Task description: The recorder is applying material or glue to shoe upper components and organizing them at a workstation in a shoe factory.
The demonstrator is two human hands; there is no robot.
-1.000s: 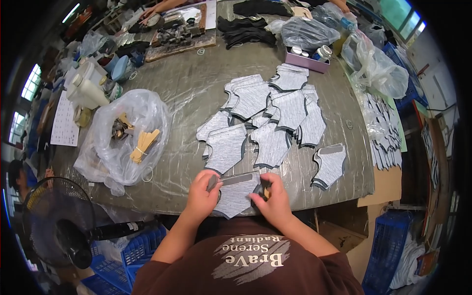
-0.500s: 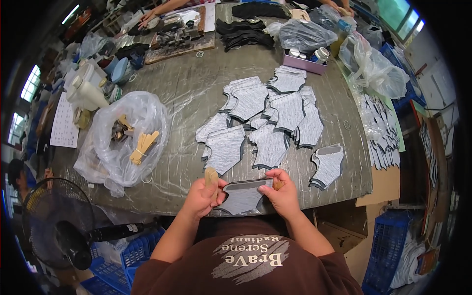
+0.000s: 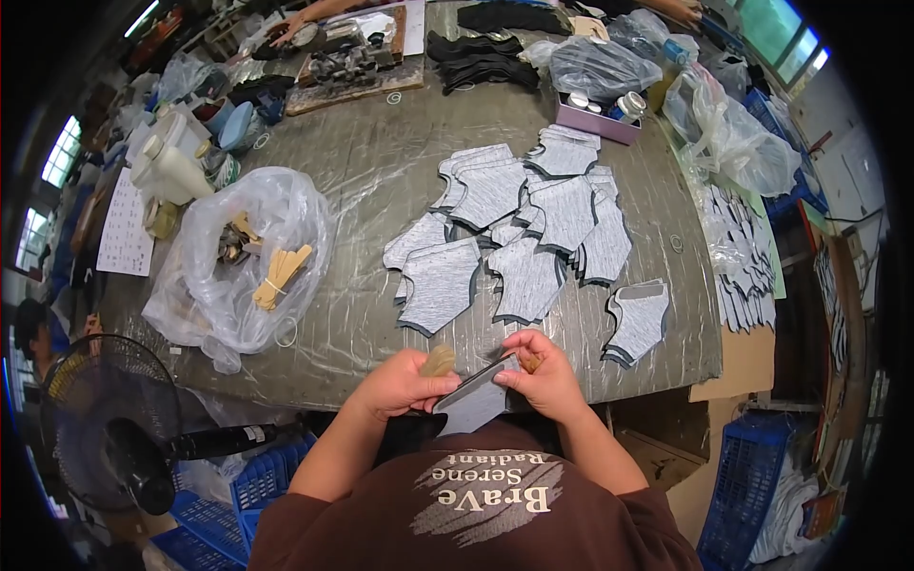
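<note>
Close to my body at the table's near edge, a grey fabric piece [image 3: 473, 407] with a dark edge is held between both hands, tilted. My left hand [image 3: 405, 383] pinches its left end with the thumb on top. A tan rounded thing [image 3: 439, 361] sticks up beside that thumb; I cannot tell its kind. My right hand [image 3: 550, 383] grips the piece's upper right end between thumb and fingers, and another tan bit shows by its fingers. Ahead lie overlapping stacks of similar heather-grey cut pieces [image 3: 438, 285]. A smaller stack [image 3: 638, 322] lies to the right.
At left on the table [image 3: 362, 352] sits a clear plastic bag [image 3: 190, 295] holding a bundle of wooden sticks [image 3: 282, 276]. A purple box [image 3: 598, 122] of jars and black pieces [image 3: 481, 59] are farther back. A fan [image 3: 114, 428] stands lower left. Another person's arm [image 3: 309, 14] reaches in at the far side.
The grey piece has turned steeper, its right end up and its left end lower. My left hand has rolled over, so the tan rounded thing leans rightward instead of standing upright.
</note>
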